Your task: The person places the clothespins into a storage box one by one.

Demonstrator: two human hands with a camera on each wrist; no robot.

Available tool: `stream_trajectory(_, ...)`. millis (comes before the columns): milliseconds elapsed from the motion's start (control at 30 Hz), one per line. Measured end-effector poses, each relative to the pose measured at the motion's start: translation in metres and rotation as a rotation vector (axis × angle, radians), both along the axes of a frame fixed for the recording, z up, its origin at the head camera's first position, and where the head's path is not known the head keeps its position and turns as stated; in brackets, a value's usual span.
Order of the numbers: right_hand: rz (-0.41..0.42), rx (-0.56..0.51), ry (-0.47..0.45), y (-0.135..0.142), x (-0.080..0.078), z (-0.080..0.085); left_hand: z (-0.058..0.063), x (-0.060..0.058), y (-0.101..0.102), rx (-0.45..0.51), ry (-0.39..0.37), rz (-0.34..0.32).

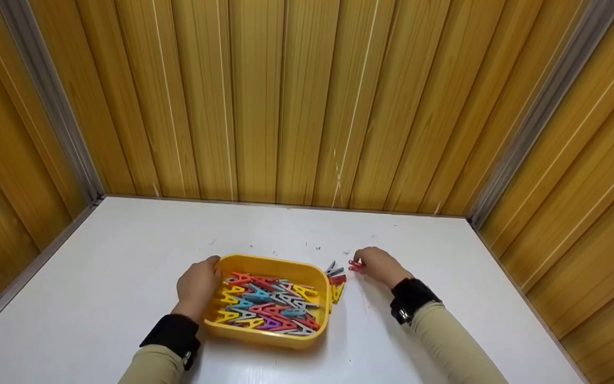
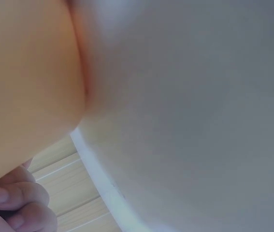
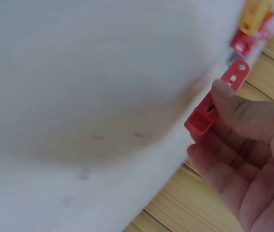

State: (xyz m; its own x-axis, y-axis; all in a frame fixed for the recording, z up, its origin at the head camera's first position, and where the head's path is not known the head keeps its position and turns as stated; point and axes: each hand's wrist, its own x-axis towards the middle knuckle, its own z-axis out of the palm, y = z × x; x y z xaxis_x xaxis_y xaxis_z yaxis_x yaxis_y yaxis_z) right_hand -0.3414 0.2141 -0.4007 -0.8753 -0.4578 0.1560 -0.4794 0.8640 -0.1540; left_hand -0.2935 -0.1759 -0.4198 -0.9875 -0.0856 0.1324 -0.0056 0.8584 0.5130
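Note:
A yellow plastic basket (image 1: 261, 336) holds many clothespins in red, yellow, blue, grey and purple, laid in rows. At its left side my left hand (image 1: 199, 282) grips the rim; curled fingers (image 2: 23, 193) show in the left wrist view. Off the basket's right side, my right hand (image 1: 381, 265) pinches a red clothespin (image 3: 233, 79) between thumb and fingers, close over the table. Between that hand and the basket are a grey clothespin (image 1: 333, 269), another red clothespin (image 1: 338, 279) and a yellow clothespin (image 1: 337, 292), right by the basket wall.
The white table (image 1: 126, 277) is marked with small dark specks near its back. Behind it stands a wood-patterned panel wall (image 1: 285, 106), with similar walls on the left and right. Each wrist wears a black band (image 1: 416, 298).

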Motion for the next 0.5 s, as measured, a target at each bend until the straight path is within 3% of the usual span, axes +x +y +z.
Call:
stream_trajectory(133,-0.045,-0.105,-0.044,-0.035,0.006,0.038,0.0,0.0,-0.001,0.004,-0.007,0.003)
stream_trajectory(267,0.044,-0.082,-0.116,-0.09,0.025,0.071,-0.001,0.0,-0.002,0.014,-0.015,0.011)
stream_trajectory(367,0.116,0.03,-0.153,-0.129,0.039,0.08,0.0,0.0,-0.001,0.022,-0.012,0.014)
stream_trajectory(500,0.185,0.19,-0.147,-0.164,0.053,0.071,0.0,-0.001,0.002,0.029,-0.003,0.013)
